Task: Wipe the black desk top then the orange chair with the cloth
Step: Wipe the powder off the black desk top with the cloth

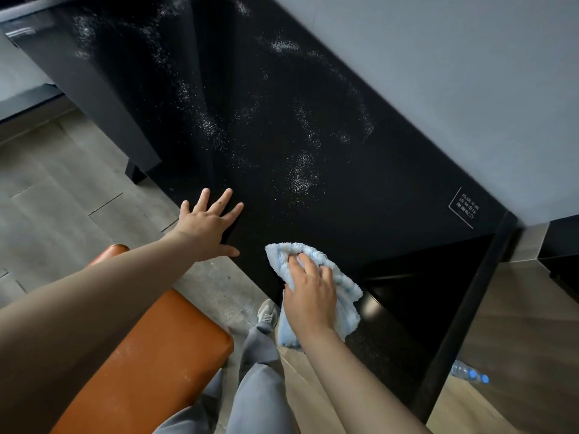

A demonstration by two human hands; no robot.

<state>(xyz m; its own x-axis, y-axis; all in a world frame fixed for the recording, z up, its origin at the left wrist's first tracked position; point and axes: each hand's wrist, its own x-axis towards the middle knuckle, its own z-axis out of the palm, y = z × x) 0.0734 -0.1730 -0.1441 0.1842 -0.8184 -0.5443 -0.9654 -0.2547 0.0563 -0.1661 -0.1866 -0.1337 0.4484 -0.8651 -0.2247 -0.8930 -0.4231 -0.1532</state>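
At the desk top, right hand grips cloth.

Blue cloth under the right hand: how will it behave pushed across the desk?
Likely floppy: the cloth bunches under the right hand and droops past the desk top edge. Probably light, given its fluffy pile. On that glossy black surface it should slide easily, though it may fold over.
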